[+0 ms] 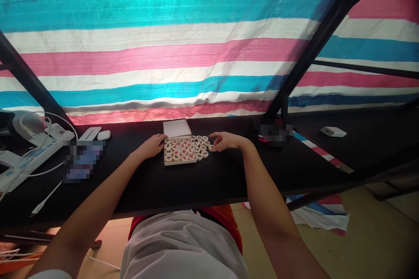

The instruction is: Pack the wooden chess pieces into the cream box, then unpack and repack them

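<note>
A shallow white box on the dark desk holds rows of round Chinese chess pieces with red and black characters. Its white lid stands up behind it. At the box's left side, my left hand has its fingers closed against the upper left corner; the thumb is hard to make out. Several loose chess pieces lie in a cluster along the box's right side. My right hand reaches in from the right, index finger raised, with the lower fingertips closed on one chess piece at the cluster's right edge.
To the left are a blurred phone-like object, a white power strip, cables and a small white case. A blurred dark item sits at right, near a black metal post. A white adapter lies farther right. Striped sheeting hangs behind the desk.
</note>
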{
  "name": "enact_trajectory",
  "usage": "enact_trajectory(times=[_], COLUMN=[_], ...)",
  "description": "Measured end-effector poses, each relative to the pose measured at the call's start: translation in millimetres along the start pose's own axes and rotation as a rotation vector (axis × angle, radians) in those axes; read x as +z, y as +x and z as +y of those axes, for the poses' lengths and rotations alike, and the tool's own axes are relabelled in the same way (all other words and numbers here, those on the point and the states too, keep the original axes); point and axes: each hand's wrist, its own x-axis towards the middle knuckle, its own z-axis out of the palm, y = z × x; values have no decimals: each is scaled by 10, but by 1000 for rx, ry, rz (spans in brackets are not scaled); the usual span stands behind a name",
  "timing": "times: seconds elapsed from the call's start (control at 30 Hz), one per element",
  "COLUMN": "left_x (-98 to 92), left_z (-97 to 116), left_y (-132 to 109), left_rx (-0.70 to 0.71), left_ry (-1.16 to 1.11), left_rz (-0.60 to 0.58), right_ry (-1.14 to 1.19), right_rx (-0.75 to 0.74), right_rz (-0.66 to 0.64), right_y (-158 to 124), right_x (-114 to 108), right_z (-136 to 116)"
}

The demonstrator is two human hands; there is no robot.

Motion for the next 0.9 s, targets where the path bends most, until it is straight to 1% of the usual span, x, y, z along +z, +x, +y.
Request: enact_trajectory(times=[0.3,0.4,0.47,0.5,0.53,0.57,0.6,0.67,0.7,0.77,0.8,0.87,0.9], left_x=[-17,-25,-28,-28,-28,-29,-29,-31,-32,-32,-30,-23,-19], left_z=[25,35,38,39,41,43,47,56,60,65,64,57,53], left_y=[-10,-13,-14,-14,-15,-15,-15,-16,-15,-14,-13,-11,-10], left_rx=[1,-12,-14,-12,-12,-11,-12,-21,-26,-26,-22,-14,-11], left_ry=[9,6,4,2,2,2,4,8,8,6,3,-1,-2], left_rz=[-6,-9,-11,-10,-9,-9,-10,-13,-15,-12,-9,3,7], right_ry=[56,43,11,-21,-71,-135,-204,-331,-357,-408,-455,-537,-563], right_rx=[-18,-18,-29,-46,-85,-150,-236,-477,-574,-730,-795,-881,-907], right_rz=[-49,-51,-23,15,79,170,275,480,505,384,288,149,106], right_y=[2,10,18,23,29,34,39,40,35,19,11,5,9], right_x=[42,6,-31,-40,-34,-8,46,239,373,675,821,1053,1127], right_z=[-36,1,20,17,-1,-34,-84,-224,-305,-457,-517,-590,-602])
